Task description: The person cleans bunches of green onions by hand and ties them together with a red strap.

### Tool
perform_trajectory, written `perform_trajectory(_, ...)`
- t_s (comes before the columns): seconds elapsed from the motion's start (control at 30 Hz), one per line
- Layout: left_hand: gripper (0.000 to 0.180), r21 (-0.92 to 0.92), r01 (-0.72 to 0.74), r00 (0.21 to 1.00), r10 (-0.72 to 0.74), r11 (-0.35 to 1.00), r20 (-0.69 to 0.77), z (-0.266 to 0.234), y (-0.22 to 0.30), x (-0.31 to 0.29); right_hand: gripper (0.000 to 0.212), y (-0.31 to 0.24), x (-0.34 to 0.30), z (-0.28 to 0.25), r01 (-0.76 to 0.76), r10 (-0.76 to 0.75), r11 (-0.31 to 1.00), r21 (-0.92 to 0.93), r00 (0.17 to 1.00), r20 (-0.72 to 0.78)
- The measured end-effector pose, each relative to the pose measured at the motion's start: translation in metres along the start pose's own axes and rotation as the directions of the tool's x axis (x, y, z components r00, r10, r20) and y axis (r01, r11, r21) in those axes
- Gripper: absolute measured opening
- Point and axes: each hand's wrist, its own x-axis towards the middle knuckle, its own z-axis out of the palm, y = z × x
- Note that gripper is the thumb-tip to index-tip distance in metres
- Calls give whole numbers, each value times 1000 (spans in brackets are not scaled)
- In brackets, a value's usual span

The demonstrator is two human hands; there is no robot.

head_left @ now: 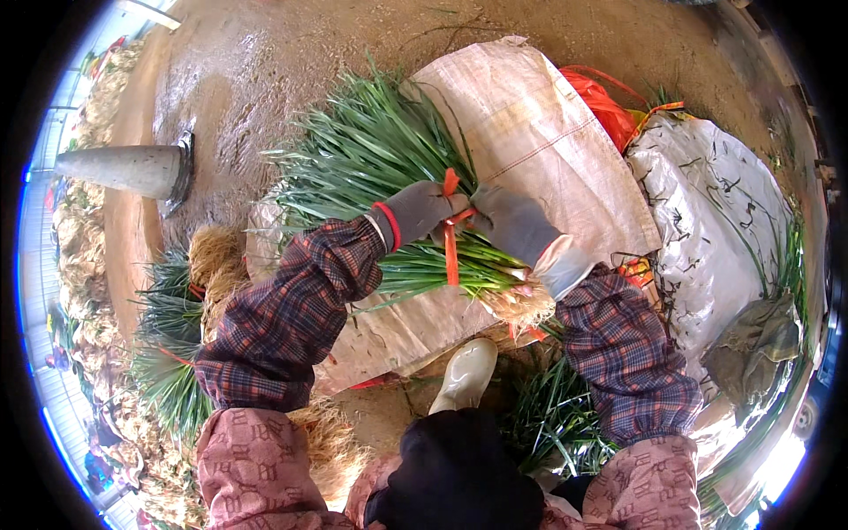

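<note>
A thick bundle of long green leafy stalks with pale stringy roots, like green garlic [375, 146], lies across a pale woven sack [552, 141]. The leaves fan out to the far left; the roots point to the near right. Around the stalks runs an orange-red tie strip [451, 254]. My left hand [422, 210], in a dark grey glove with a red cuff, pinches the strip on top of the bundle. Close beside it, my gloved right hand [511, 223] is closed at the strip too, its fingertips partly hidden.
To the left lie tied bundles [168, 305] with bushy roots [219, 265]. A grey cone [124, 170] lies on its side on the wet dirt floor [238, 115]. At right are a white sack [707, 203] and an orange-red bag [601, 106]. Loose greens [561, 415] lie by my pale boot [464, 373].
</note>
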Motion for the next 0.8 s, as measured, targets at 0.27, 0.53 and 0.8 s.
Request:
perform_trajectory(0.27, 37, -108, 98, 990, -86, 989, 107, -5, 0, 4, 37, -47, -15, -15, -99, 109, 992, 81, 987, -122)
perform_trajectory(0.53, 27, 589, -4, 995, -55, 808, 82, 32, 21, 18, 11, -107, -63, 24, 363, -383, 921, 145, 911, 154)
perform_trajectory(0.8, 16, 987, -127, 965, 241, 95, 101, 85, 5, 32, 31, -51, 19, -93, -130, 61, 965, 230, 956, 287)
